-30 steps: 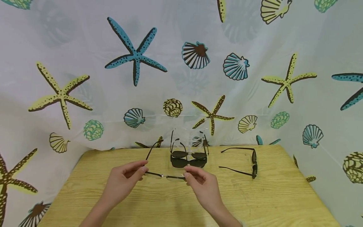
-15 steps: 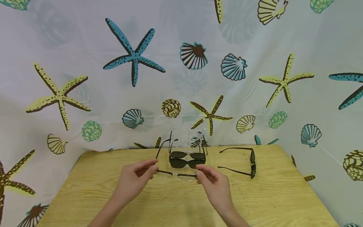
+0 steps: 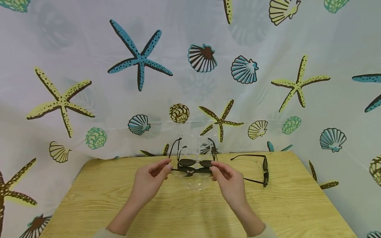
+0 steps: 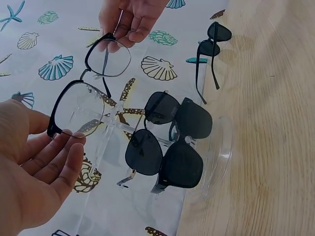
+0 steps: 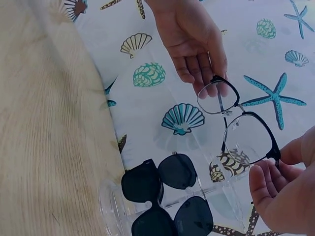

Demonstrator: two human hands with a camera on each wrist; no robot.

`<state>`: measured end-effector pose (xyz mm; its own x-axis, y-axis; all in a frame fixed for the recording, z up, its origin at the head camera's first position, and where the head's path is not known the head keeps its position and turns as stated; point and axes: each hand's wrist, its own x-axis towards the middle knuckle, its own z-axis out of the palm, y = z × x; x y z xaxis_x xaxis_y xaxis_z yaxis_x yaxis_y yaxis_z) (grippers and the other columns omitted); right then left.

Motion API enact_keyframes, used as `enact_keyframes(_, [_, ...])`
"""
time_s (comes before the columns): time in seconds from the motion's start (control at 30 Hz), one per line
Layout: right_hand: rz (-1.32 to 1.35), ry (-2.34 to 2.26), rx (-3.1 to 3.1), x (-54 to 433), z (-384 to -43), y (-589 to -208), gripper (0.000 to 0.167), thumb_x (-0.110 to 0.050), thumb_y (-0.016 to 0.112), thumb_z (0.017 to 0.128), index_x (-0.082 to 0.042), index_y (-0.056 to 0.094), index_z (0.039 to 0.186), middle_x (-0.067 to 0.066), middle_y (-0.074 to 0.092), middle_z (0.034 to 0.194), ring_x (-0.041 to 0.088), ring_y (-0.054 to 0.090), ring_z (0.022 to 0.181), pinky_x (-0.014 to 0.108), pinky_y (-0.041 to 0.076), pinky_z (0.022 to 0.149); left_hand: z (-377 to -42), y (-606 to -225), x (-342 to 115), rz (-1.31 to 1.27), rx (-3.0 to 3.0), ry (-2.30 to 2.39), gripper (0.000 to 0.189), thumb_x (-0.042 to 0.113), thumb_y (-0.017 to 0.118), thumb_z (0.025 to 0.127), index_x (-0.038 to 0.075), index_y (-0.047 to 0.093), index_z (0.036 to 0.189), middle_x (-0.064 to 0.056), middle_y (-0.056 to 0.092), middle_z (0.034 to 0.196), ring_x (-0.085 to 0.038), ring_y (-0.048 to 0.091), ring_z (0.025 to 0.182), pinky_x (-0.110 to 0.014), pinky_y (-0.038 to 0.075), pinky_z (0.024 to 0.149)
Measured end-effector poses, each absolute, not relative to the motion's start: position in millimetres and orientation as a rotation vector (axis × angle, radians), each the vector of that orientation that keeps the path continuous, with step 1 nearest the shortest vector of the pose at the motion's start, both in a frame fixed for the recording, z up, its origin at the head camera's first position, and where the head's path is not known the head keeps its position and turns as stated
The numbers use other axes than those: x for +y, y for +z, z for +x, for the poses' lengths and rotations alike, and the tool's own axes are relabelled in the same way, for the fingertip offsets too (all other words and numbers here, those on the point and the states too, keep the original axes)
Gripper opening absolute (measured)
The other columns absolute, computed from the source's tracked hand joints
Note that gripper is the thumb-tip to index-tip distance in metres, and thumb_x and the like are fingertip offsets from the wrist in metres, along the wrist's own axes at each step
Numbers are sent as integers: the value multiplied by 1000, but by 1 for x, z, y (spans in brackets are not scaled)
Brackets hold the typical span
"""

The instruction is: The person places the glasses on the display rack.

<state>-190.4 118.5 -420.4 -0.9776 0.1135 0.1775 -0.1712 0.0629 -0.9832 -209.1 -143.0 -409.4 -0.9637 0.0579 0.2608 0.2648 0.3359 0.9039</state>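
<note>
Eyeglasses (image 4: 81, 81) bridge inward-angled left grip (image 3: 149, 178) and right grip (image 3: 230, 182), both pinching.

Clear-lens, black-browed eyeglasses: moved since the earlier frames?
Yes: in the head view, the eyeglasses went right and up the image, against the front black sunglasses on the clear plastic stand, which they now overlap.

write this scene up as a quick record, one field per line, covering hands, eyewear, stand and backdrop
left hand: holds one end of the clear-lens glasses
right hand: holds their other end
held glasses: dark upper rims, arms unfolded
stand: clear stand with a round base
on stand: two pairs, black-framed sunglasses and metal-bridged sunglasses
held glasses touching stand: cannot tell
off stand: loose sunglasses, arms unfolded, on the wood-grain table
backdrop: white cloth printed with starfish and shells
</note>
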Motion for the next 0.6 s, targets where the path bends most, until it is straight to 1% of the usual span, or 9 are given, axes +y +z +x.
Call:
enact_keyframes(0.13, [61,1990,-2128,120,-200,-422,25,-16,72,102,-4,77,123,16,77,110,11,71,78,24,59,79,-219,-412,-139,-330,-2391,-1664,32,23,71,103,10,75,132,-12,81,109,0,74,87,-22,61,77])
enact_keyframes(0.2, [67,1978,-2127,121,-205,-423,24,-14,71,102,-4,77,123,18,76,110,11,71,78,24,59,78,-223,-413,-138,-337,-2382,-1668,31,22,71,103,9,75,132,-14,81,110,0,74,88,-21,61,78])
enact_keyframes(0.37, [86,1980,-2119,122,-216,-424,25,-12,69,103,-2,75,125,23,74,119,10,70,81,22,60,76,-230,-414,-134,-313,-2368,-1682,32,22,71,103,9,74,132,-16,79,115,1,74,89,-23,62,78])
enact_keyframes(0.47, [92,1983,-2122,123,-222,-424,27,-13,68,104,-2,74,127,26,72,121,8,70,82,22,60,77,-233,-415,-131,-300,-2365,-1688,33,24,70,104,9,74,133,-16,79,117,1,74,90,-24,62,79])
enact_keyframes(0.53, [91,1981,-2135,123,-225,-424,27,-13,68,104,-3,74,128,25,72,120,7,70,82,22,60,76,-235,-415,-130,-299,-2361,-1690,33,23,70,104,8,73,134,-16,79,118,-1,74,91,-25,63,79])
enact_keyframes(0.6, [92,1983,-2145,124,-228,-424,28,-14,68,104,-4,74,130,23,73,119,10,70,82,22,59,76,-238,-415,-128,-296,-2356,-1694,34,23,70,104,8,73,134,-17,79,117,-7,76,93,-24,62,79])
